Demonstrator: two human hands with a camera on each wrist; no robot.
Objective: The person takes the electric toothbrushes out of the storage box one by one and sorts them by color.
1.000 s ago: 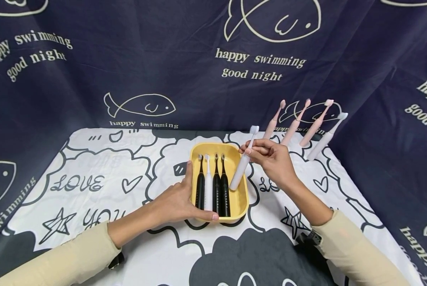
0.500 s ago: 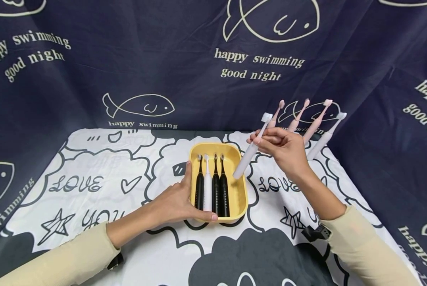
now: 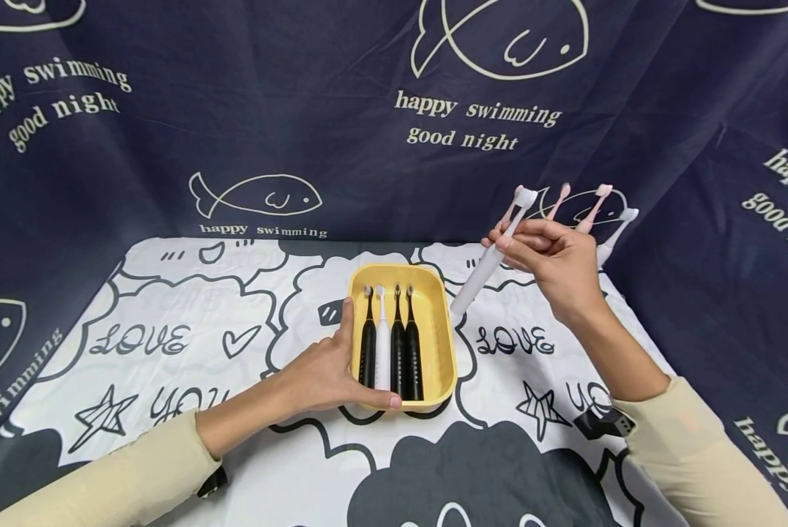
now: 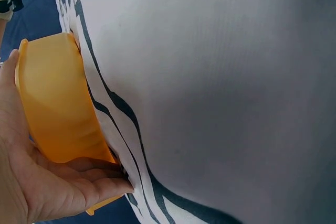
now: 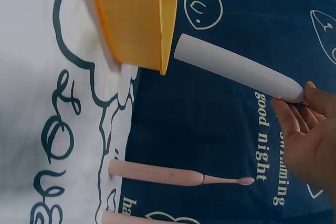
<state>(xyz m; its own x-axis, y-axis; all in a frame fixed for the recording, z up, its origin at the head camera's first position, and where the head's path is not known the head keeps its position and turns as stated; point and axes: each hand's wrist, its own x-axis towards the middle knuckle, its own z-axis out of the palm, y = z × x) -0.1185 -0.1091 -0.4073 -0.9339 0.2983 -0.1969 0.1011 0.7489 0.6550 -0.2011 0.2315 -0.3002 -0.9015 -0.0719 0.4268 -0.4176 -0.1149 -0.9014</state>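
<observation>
The right hand's (image 3: pixel 555 263) grip pinches a white toothbrush (image 3: pixel 489 260) at its neck, body slanting down in the air beside the yellow tray's (image 3: pixel 441 351) right rim. The left hand (image 3: pixel 324 373) clasps the tray's left-front corner, mid-surface.

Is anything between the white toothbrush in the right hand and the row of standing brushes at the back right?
Nothing visible: the white electric toothbrush, pinched by the right hand, hangs tilted in open air before the standing pink toothbrushes, beyond the yellow plastic tray.
</observation>
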